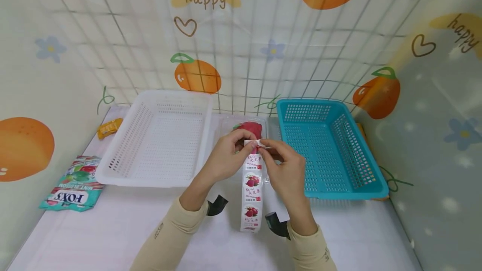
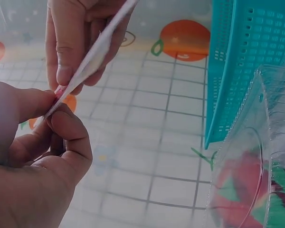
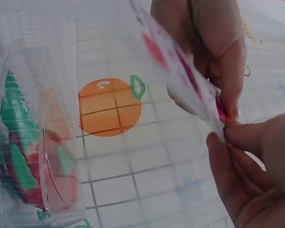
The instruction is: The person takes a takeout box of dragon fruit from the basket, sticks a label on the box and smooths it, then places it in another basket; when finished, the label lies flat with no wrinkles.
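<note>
A strip of round labels (image 1: 252, 191) printed with red dragon fruit hangs down between the two hands. My left hand (image 1: 227, 157) pinches its upper end between thumb and fingers, from the left. From the right, my right hand (image 1: 287, 166) pinches the same end, its fingertips almost touching the left ones. Both wrist views show the strip (image 3: 180, 71) edge-on, narrowing into the fingers. Just behind the hands stands a clear plastic box (image 1: 223, 125). Inside it lies a red dragon fruit (image 1: 253, 127) with green scales, partly hidden by the hands in the head view.
To the left is a white basket (image 1: 162, 141); a teal basket (image 1: 320, 166) stands on the right. A green candy bag (image 1: 75, 187) and a small yellow packet (image 1: 109, 128) lie at the table's left. Behind rises a wire grid covered by a printed sheet.
</note>
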`<state>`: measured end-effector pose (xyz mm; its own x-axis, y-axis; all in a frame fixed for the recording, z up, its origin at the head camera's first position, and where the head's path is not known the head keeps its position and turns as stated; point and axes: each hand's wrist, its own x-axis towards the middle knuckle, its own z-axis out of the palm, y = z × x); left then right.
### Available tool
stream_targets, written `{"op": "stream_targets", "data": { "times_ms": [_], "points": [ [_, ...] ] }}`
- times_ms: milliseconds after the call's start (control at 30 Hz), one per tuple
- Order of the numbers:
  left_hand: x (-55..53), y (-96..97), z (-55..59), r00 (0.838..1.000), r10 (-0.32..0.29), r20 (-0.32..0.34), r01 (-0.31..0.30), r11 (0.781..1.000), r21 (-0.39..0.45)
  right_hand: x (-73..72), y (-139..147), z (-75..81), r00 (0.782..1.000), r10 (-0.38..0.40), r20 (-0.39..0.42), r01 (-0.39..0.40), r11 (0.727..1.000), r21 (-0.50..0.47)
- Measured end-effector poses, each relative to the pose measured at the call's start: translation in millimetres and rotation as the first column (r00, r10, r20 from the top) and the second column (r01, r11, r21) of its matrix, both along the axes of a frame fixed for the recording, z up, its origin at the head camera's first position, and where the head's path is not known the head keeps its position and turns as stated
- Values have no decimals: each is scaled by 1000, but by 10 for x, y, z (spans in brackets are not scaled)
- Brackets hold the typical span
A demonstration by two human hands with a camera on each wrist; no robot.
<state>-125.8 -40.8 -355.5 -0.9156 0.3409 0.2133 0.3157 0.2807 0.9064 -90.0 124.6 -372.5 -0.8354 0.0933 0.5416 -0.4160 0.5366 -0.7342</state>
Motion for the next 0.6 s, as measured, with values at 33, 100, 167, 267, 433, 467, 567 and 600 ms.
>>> {"op": "stream_targets", "data": {
  "times_ms": [33,100,167,267,433,467,567,600],
  "points": [
    [-1,4,-3,1000,2,1,-2,1000,3,-2,-1,-1,1000,-5,0,5,1000,-3],
    [-4,9,-8,1000,1,4,-1,1000,10,-8,-2,-5,1000,-15,-6,15,1000,-10],
    [-12,13,-18,1000,-4,12,4,1000,19,-18,1,-13,1000,-24,-16,24,1000,-14],
    [-22,10,-40,999,-24,42,22,999,45,-31,8,-23,999,-38,-31,38,999,-21],
    [-29,-11,-79,994,-23,110,15,997,78,-45,15,-29,998,-43,-43,41,998,-43],
    [-30,-16,-87,993,-16,114,7,997,76,-46,17,-30,998,-41,-42,39,998,-48],
    [-38,-25,-101,993,-1,116,-8,997,75,-46,16,-28,998,-42,-35,41,998,-53],
    [-42,-27,-105,993,1,115,-10,997,77,-45,16,-29,999,-44,-31,42,998,-54]
  ]
}}
